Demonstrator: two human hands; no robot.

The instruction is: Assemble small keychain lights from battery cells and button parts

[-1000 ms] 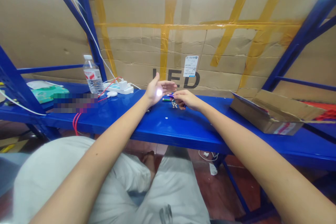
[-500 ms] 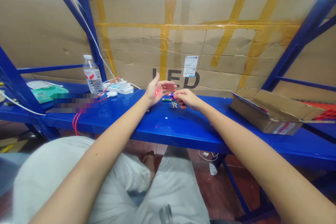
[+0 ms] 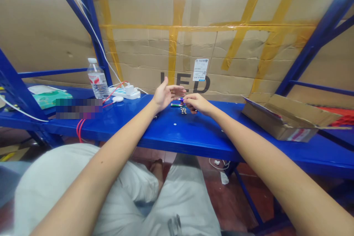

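My left hand (image 3: pixel 163 96) is raised over the blue shelf (image 3: pixel 177 138), its palm turned to the right and its fingers stretched out, holding nothing. Facing it, my right hand (image 3: pixel 197 103) pinches a small purple-blue laser pointer (image 3: pixel 180 99), whose tip points toward the left palm. No red spot shows on that palm. Beneath the hands lies a green metallic tube (image 3: pixel 175 105), and beside it a cluster of several small silver pieces (image 3: pixel 183 110), perhaps button cells. Part of the laser pointer is hidden by the right fingers.
An open cardboard box (image 3: pixel 279 118) stands at the right. Toward the left are a water bottle (image 3: pixel 97 79), a white power strip (image 3: pixel 132 94) with cables and a green tissue pack (image 3: pixel 49 97). A large cardboard sheet (image 3: pixel 143 51) backs the shelf.
The red light spot on my left palm and the fainter one on the shelf edge have gone out. Both hands hold nearly the same place.
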